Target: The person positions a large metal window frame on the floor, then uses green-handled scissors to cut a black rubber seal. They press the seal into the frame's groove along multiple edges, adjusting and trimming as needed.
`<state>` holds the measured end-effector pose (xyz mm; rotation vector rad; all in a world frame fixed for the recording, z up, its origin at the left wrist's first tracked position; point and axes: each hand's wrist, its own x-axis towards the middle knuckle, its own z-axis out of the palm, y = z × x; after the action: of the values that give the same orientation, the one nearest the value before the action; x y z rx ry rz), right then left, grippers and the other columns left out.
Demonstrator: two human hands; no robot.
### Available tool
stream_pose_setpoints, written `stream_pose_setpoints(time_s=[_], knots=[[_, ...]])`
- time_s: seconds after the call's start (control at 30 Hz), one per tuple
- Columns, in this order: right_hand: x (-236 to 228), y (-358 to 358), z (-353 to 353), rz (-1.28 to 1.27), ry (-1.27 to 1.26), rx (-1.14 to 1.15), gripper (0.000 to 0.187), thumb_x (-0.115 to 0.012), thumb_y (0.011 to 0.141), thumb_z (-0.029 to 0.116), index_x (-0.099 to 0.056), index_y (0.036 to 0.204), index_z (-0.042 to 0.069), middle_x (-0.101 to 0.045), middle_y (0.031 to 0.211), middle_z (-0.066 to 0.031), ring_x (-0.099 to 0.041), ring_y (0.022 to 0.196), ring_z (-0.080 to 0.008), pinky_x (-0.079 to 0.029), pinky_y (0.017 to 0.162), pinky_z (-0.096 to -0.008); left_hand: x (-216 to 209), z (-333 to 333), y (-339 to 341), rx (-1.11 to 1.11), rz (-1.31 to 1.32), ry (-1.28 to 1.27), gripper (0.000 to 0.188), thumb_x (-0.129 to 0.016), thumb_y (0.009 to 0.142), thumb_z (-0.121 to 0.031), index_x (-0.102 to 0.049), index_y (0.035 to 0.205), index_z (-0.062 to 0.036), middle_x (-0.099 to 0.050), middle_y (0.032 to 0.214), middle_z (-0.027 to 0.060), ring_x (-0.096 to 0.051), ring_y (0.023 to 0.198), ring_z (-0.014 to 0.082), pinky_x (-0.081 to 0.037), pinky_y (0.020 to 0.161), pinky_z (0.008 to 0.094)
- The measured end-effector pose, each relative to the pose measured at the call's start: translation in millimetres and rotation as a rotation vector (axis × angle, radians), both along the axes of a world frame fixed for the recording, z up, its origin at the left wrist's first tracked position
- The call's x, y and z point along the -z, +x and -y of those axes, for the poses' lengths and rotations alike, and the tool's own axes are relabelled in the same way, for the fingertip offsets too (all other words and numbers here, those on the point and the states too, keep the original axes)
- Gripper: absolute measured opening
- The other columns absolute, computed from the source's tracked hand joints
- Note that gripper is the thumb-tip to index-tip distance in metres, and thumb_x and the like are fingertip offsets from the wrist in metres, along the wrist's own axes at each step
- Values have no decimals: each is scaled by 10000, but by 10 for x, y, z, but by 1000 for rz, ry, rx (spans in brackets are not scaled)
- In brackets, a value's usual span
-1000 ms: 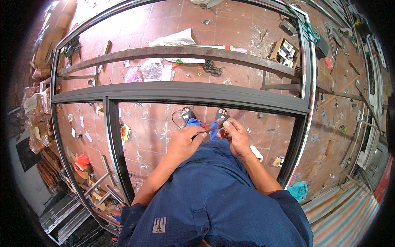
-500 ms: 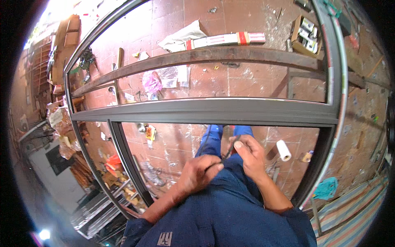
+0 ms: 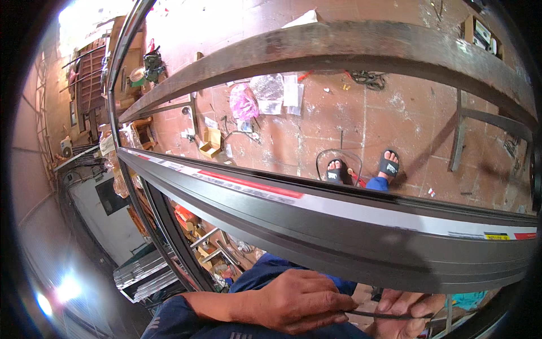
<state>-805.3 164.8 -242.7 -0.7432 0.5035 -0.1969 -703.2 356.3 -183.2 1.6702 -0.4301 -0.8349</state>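
Just under the crossbar of a dark grey metal frame [image 3: 316, 237], my left hand [image 3: 299, 299] pinches a thin, flexible black strip [image 3: 370, 313]. The strip runs across to my right hand [image 3: 401, 311], whose curled fingers also hold it near the lower edge. Part of the right hand is cut off by the picture's lower edge. Along the crossbar's upper face lies a white and red printed tape [image 3: 259, 183]. Past the crossbar, a black loop [image 3: 319, 161] hangs by my sandalled feet; whether it belongs to the same strip I cannot tell.
A long brown beam [image 3: 339, 48] crosses beyond the crossbar on a metal support [image 3: 457, 133]. On the tiled floor lie a pink plastic bag [image 3: 244, 101], a small open carton [image 3: 210, 141] and a coil of dark cord [image 3: 368, 79]. Stacked metal profiles [image 3: 149, 279] stand lower left.
My view has tilted and come closer to the crossbar. Both hands now appear lower and further right, still holding the strip, and my feet show beyond the crossbar.
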Motion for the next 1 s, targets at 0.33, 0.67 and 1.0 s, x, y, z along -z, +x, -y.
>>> stream_pose_setpoints(time_s=[0.33, 0.67, 1.0], knots=[[-235, 64, -408, -207, 333, 206, 231, -594, 1050, 299, -540, 1161, 103, -515, 828, -28, -500, 688, -167, -453, 618, -330, -139, -539, -304, 85, 65, 279, 221, -788, 888, -125, -740, 1080, -28, -723, 874, 128, -708, 784, 295, -556, 711, 441], [-269, 200, 343, -234, 388, 469, 126, -654, 1026, 216, -624, 1040, 94, -635, 843, -12, -582, 738, -136, -499, 647, -294, -674, -845, -290, -104, 386, 504, 136, -787, 857, -110, -752, 970, -43, -715, 830, 136, -704, 739, 295, -549, 666, 380], [-46, 586, 730, -179, 340, 661, 128, -726, 973, 140, -601, 951, 124, -663, 829, -13, -604, 684, -120, -503, 605, -283, -1223, -96, 128, -47, 642, 468, 102, -770, 858, -104, -750, 916, -23, -690, 775, 127, -656, 688, 263, -503, 643, 369]])
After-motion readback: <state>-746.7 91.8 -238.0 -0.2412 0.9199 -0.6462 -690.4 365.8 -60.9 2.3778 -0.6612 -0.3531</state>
